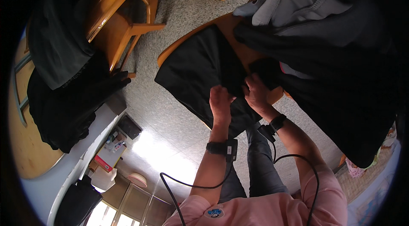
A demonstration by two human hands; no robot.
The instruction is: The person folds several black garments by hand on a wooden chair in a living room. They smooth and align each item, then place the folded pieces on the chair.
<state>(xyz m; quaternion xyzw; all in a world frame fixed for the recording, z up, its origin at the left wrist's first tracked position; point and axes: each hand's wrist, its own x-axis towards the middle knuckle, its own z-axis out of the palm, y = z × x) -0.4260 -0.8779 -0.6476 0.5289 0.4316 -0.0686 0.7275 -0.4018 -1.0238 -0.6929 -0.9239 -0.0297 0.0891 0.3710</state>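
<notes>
A black garment or cloth (195,66) lies spread over a wooden chair seat (231,27) in front of me. My left hand (220,101) is closed on the cloth near its middle, fingers curled with the fabric pinched. To its right, my right hand (255,93) grips the cloth's right edge, close to the chair's wood. The fingertips of both hands are partly hidden in the dark fabric. A black band with a small cabled device sits on each wrist.
Black and grey garments (319,43) are heaped at the right. More dark clothing (60,104) hangs at the left beside wooden chairs (121,37). Boxes and small items (110,154) stand at lower left. Black cables loop from my wrists.
</notes>
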